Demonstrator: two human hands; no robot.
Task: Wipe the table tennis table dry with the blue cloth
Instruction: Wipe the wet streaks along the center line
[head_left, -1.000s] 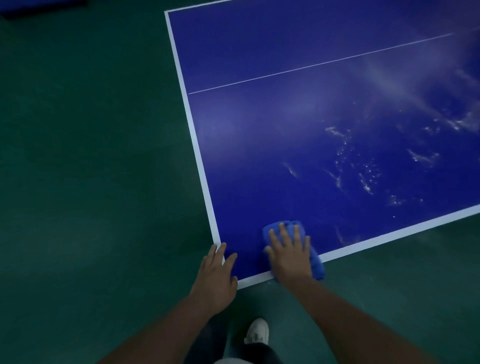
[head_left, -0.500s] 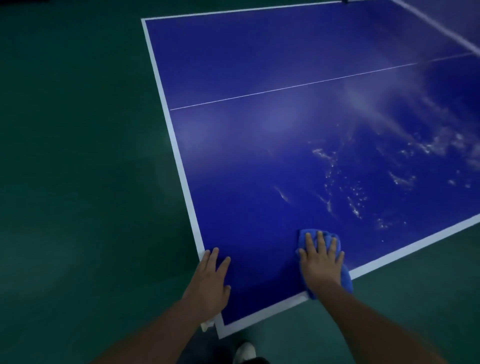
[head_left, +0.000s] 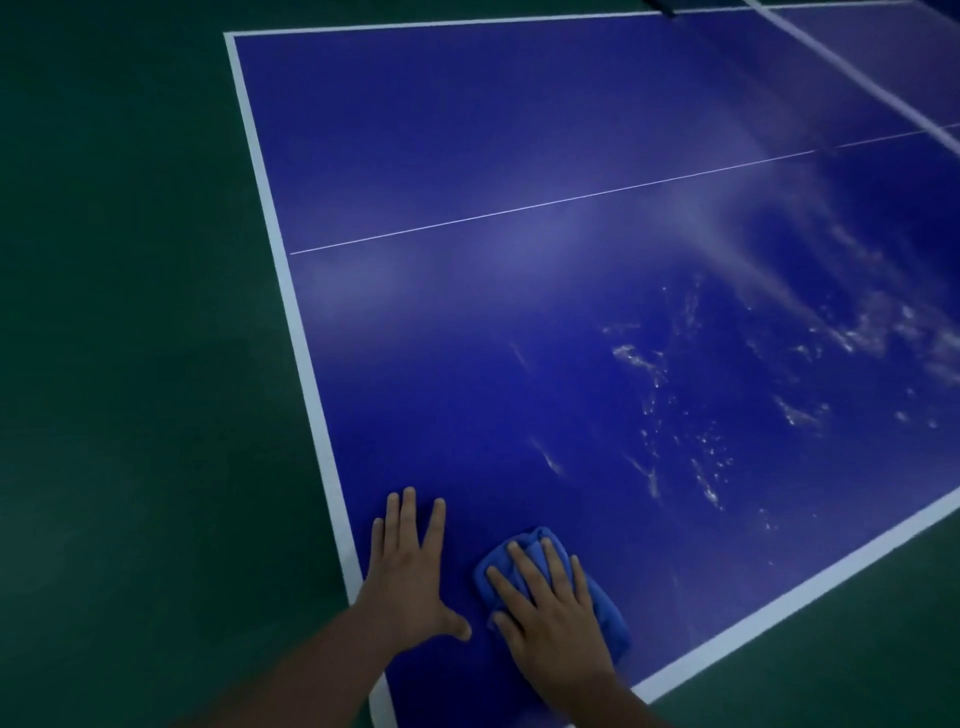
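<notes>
Right hand (head_left: 550, 618) had slid the blue cloth (head_left: 609, 621) back, just beside the left hand (head_left: 410, 571); both lay flat-fingered on the table (head_left: 467, 156). Droplets (head_left: 706, 467) well beyond the left hand could merely smear under the bunched cloth.

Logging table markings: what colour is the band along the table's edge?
White; the edge band shows best in the head view.
</notes>
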